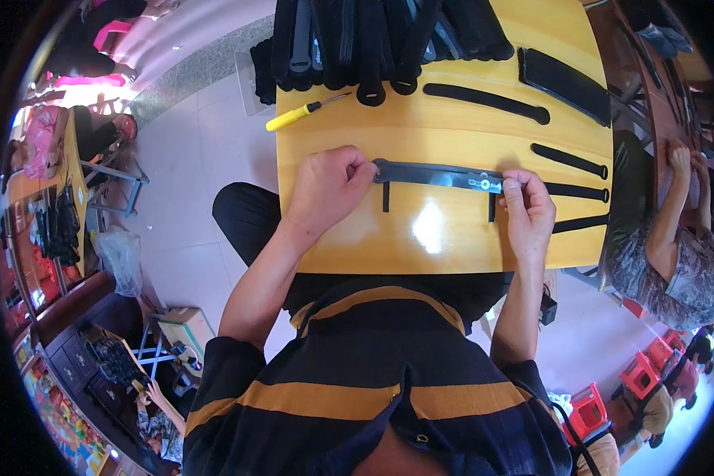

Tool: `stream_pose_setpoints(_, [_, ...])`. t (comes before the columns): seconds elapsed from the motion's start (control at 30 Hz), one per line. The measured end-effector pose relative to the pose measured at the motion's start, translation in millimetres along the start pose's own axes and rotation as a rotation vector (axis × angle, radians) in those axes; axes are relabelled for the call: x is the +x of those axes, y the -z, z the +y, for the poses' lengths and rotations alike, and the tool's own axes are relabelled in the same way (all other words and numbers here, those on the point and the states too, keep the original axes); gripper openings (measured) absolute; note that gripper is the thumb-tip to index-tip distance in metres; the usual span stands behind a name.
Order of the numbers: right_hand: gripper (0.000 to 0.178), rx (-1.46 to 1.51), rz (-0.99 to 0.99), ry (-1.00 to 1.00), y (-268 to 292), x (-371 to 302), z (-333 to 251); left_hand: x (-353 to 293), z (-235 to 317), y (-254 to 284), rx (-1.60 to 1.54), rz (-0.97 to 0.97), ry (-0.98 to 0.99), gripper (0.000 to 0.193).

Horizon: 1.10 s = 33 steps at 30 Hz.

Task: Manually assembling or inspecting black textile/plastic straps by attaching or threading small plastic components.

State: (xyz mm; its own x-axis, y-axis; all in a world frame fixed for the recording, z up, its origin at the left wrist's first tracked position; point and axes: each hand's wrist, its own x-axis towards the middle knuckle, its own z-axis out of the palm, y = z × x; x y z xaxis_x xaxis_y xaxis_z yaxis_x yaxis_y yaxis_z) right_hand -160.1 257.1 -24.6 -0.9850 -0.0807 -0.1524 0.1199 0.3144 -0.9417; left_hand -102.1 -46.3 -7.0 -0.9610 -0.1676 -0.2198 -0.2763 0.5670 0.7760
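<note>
Over desk [349, 250], pinching dark strap [436, 174] at 9 o'clock end with fingers of left hand [328, 186] and at 3 o'clock end with those of right hand [531, 214], liable to twist or slip from uneven pulling.

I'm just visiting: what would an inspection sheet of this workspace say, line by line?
Surface: yellow table, glossy, with a bright reflection.
Job's things: dark strip held at both ends; strip pile at the far edge.
Clutter: yellow-handled tool left, near the pile; loose strips right.
Grippers: left fingers pinch the strip's left end, right fingers its right.
Cables: nothing certain; black cord or strap, lower right.
Surroundings: co-worker at right; red stools, lower right.
</note>
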Motion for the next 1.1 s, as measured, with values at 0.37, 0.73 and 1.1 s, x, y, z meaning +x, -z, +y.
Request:
stream_pose_setpoints(0.37, [0.012,-0.045,-0.004,0.0,-0.5,1.5,-0.8,0.8,-0.3,-0.1,0.013,-0.005,-0.001,0.016])
stream_pose_setpoints(0.73, [0.009,-0.12,0.056,0.04,-4.8,4.1,-3.7,0.8,-1.1,-2.4,0.009,0.014,-0.045,0.015])
stream_pose_setpoints(1.1, [0.008,-0.204,0.074,0.066,-8.3,4.0,-2.7,-0.3,-0.3,-2.3,-0.002,0.031,-0.054,0.015])
